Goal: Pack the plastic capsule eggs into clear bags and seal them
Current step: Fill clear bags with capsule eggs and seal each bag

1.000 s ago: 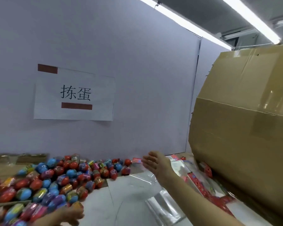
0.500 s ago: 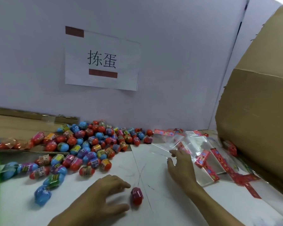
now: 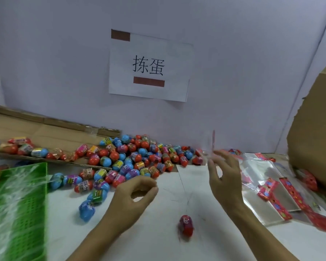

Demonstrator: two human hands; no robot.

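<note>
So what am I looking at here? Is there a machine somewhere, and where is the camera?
No machine: a person works with bare hands, and the one camera sits on their head, looking forward and down. The right hand is raised and pinches a clear bag that is hard to see. The left hand hovers with curled fingers and holds nothing. On the white table lie a pile of colourful capsule eggs, one red egg apart near the person, and a stack of clear bags with red strips on the right. A green basket stands on the left, a cardboard box on the right, and a paper sign hangs on the wall.
</note>
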